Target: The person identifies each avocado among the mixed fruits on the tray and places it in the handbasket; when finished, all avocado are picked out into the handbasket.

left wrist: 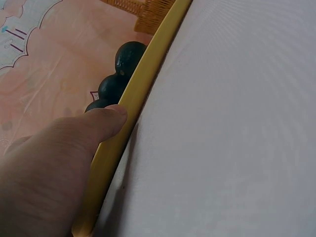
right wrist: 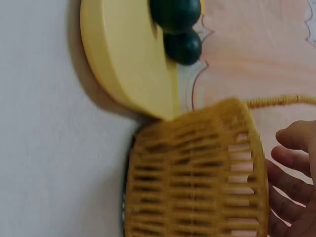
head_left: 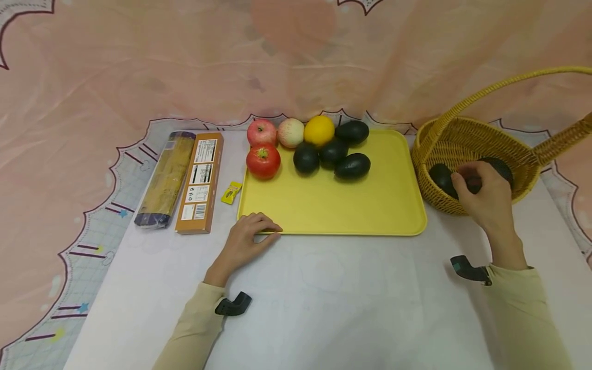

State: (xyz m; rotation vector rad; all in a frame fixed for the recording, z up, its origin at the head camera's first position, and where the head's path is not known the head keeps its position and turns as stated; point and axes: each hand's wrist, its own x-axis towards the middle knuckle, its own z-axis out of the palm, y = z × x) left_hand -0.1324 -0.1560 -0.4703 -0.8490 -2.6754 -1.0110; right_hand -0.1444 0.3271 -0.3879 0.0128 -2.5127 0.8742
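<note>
My left hand [head_left: 247, 239] rests at the near-left edge of a yellow tray [head_left: 324, 210], its thumb [left wrist: 111, 121] lying along the rim in the left wrist view. Over at the right, my right hand [head_left: 487, 192] reaches into a wicker basket [head_left: 427, 154], fingers bent above dark avocados. One avocado [head_left: 442, 178] lies left of the thumb, and another [head_left: 499, 168] shows behind the fingers. A dark fruit also appears between thumb and fingers in the head view. The right wrist view shows the fingers [right wrist: 289, 185] apart beyond the basket rim, with no fruit visible between them.
On the tray sit several avocados [head_left: 352, 166], a tomato [head_left: 263, 161], an apple [head_left: 261, 132], a pale pinkish fruit [head_left: 291, 133] and a yellow fruit [head_left: 319, 131]. Left of it lie a small yellow packet [head_left: 231, 192], an orange box [head_left: 200, 182] and a long clear-wrapped pack [head_left: 166, 180].
</note>
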